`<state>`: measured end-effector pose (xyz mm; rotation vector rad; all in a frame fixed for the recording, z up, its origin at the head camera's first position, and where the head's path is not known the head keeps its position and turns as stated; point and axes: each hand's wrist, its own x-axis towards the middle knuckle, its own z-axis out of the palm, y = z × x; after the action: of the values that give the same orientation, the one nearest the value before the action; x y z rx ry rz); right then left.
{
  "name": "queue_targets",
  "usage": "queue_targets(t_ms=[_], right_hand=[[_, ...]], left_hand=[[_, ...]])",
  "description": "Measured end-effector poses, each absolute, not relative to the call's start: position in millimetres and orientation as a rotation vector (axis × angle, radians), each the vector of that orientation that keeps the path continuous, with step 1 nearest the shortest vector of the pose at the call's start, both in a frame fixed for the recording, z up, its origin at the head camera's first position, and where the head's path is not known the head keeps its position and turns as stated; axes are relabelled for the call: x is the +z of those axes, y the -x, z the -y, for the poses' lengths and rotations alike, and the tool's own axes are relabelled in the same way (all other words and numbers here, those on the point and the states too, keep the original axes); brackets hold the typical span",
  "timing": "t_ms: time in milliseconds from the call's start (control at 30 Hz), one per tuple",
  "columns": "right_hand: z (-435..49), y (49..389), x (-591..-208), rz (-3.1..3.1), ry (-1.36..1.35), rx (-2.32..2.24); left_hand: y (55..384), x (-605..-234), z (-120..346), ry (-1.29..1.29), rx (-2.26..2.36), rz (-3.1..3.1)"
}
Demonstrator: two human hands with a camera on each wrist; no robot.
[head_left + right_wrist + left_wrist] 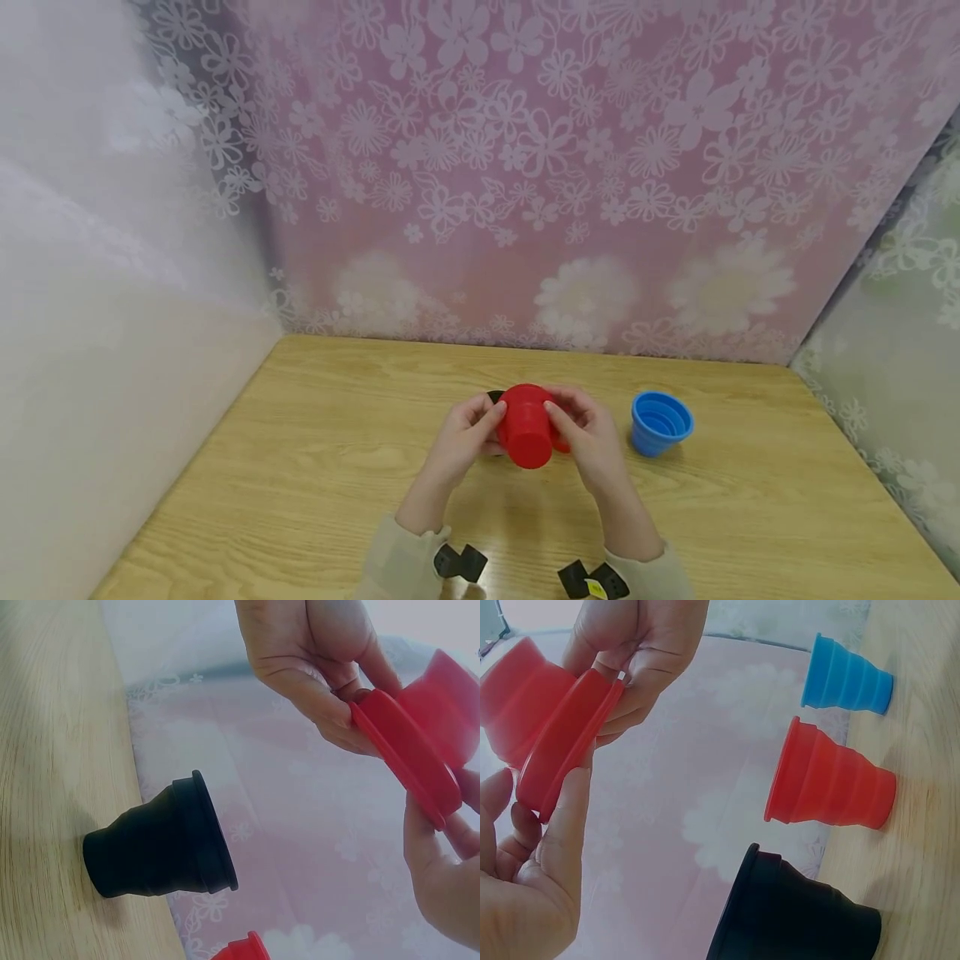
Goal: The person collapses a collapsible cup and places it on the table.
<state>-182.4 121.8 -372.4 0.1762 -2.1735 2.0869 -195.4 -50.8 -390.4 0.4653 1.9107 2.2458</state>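
Both hands hold a red collapsible cup (528,425) above the table, tilted with its base toward me. My left hand (461,433) grips one side of its rim, thumb on the outer wall. On the opposite side my right hand (588,433) pinches the rim, its thumb likewise against the wall. In the left wrist view the cup's wide rim band (566,750) runs between the two hands. Behind them stand a second red cup (832,776), a black cup (161,840) and a blue cup (660,422), all upright. In the head view the hands mostly hide the black and second red cups.
The wooden table (300,467) meets a pink flowered backdrop (525,208) along its far edge. A pale wall (112,350) borders it on the left, and a flowered panel (892,400) on the right. Black wrist devices (459,562) sit on the sleeves.
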Motion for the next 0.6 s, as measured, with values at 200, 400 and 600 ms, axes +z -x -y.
queue_targets(t_ms=[200, 400, 600], right_hand=[[-121.3, 181.1, -375.0, 2.141, -0.256, 2.170], [-121.8, 180.8, -375.4, 2.138, -0.313, 2.172], [-122.2, 181.2, -375.6, 2.141, -0.343, 2.172]], left_hand=[[194.1, -391.4, 50.8, -0.459, 2.267, -1.899], [194.6, -392.9, 50.7, -0.499, 2.288, -1.868], [195.3, -392.9, 49.1, -0.541, 2.332, -1.845]])
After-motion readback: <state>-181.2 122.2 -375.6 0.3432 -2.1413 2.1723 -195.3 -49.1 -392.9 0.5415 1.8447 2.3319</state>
